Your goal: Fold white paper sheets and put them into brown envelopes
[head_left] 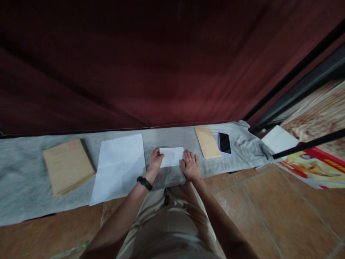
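Note:
A small folded sheet of white paper (pixel 171 157) lies on the grey cloth in front of me. My left hand (pixel 155 160), with a black band on its wrist, pinches the paper's left edge between thumb and fingers. At the opposite edge my right hand (pixel 191 166) rests flat, fingers stretched out and touching the paper's side. Left of my hands is a stack of larger white sheets (pixel 121 165) with a faint crease. A single brown envelope (pixel 207 142) lies to the right of my right hand.
A stack of brown envelopes (pixel 68 163) sits at the far left of the cloth-covered surface (pixel 21 187). A phone (pixel 224 143) lies right of the single envelope. Behind hangs a dark red curtain (pixel 161 72). A colourful box (pixel 318 167) and dark metal bars are on the right, above floor tiles.

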Motion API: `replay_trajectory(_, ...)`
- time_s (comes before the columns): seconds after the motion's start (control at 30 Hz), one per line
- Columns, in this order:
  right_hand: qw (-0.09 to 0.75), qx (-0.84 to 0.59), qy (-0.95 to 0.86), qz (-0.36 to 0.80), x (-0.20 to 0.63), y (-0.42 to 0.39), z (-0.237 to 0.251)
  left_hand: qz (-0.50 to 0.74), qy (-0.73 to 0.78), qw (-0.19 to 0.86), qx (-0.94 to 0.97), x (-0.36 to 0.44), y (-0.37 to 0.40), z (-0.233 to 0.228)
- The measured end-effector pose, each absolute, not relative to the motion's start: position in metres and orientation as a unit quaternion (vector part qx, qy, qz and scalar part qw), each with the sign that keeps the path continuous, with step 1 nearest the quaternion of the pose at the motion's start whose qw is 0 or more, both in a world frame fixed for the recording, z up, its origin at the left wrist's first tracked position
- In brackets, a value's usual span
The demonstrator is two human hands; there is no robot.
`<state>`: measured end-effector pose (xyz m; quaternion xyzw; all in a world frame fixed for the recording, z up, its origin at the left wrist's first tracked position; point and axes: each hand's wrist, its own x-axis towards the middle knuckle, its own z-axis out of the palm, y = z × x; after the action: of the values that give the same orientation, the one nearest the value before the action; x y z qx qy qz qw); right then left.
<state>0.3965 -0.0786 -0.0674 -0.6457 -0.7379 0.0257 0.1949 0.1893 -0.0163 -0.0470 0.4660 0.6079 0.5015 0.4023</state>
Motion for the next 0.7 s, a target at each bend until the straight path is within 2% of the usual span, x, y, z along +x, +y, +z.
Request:
replay_trajectory(0.1,0.208,-0.649,-0.73,0.053,0.401,-0.071,-0.069,0.495,0.594,0.457,0.439,0.19,-0.024,-0.04)
replay_trajectory(0.2,0.278,-0.663,-0.683,0.128,0.406,-0.057,-0.066,0.491,0.579,0.492,0.427,0.189,-0.034,-0.033)
replay_trajectory(0.33,0.436,-0.622,-0.54,0.363,0.411,-0.041,-0.053,0.479,0.544,0.554,0.409,0.185,-0.042,-0.025)
replay_trajectory(0.43,0.482,-0.565,-0.433,0.512,0.409,-0.043,-0.042,0.476,0.527,0.591,0.383,0.179,-0.041,-0.021)
replay_trajectory(0.6,0.501,-0.545,-0.373,0.559,0.404,-0.057,-0.032,0.492,0.548,0.569,0.367,0.171,-0.041,-0.019)
replay_trajectory(0.7,0.506,-0.544,-0.355,0.567,0.402,-0.061,-0.03,0.458,0.557,0.566,0.4,0.169,-0.046,-0.02)
